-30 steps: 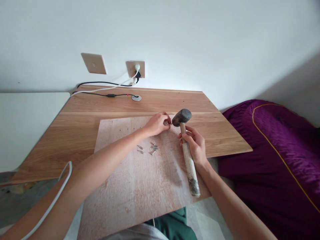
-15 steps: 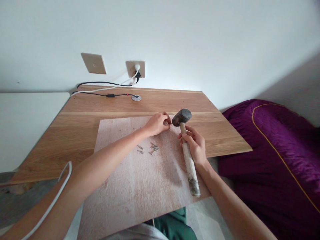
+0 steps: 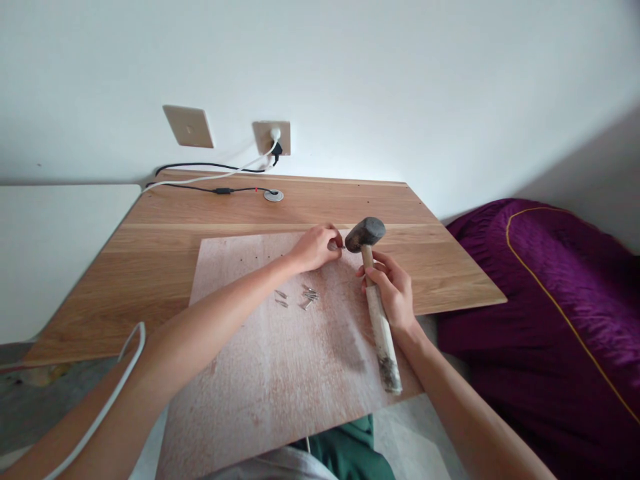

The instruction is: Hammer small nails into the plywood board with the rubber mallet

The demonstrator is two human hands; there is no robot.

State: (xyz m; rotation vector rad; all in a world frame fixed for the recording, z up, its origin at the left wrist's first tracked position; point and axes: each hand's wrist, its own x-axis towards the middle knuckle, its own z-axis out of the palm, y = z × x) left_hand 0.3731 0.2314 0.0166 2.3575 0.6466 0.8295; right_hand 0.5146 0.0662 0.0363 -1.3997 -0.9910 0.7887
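My right hand (image 3: 395, 287) is wrapped round the upper handle of a hammer (image 3: 380, 320), whose dark head points up and left. Close to the striking face, my left hand (image 3: 320, 248) pinches a small nail; only its tip shows past the fingers, and the rest is hidden. Both hands are over the far right part of a pale wooden board (image 3: 280, 373). On that board, below my left wrist, lie several loose nails (image 3: 309, 297) in a small pile, with a pair of nails (image 3: 281, 299) to their left.
Beneath the board is a wooden desk (image 3: 440, 267) against a white wall. Cables (image 3: 200, 178) run from a wall socket (image 3: 271, 138) across its back, near a round grommet (image 3: 273, 195). A row of small dark dots marks the board's far edge. Purple cloth (image 3: 530, 300) covers something at right.
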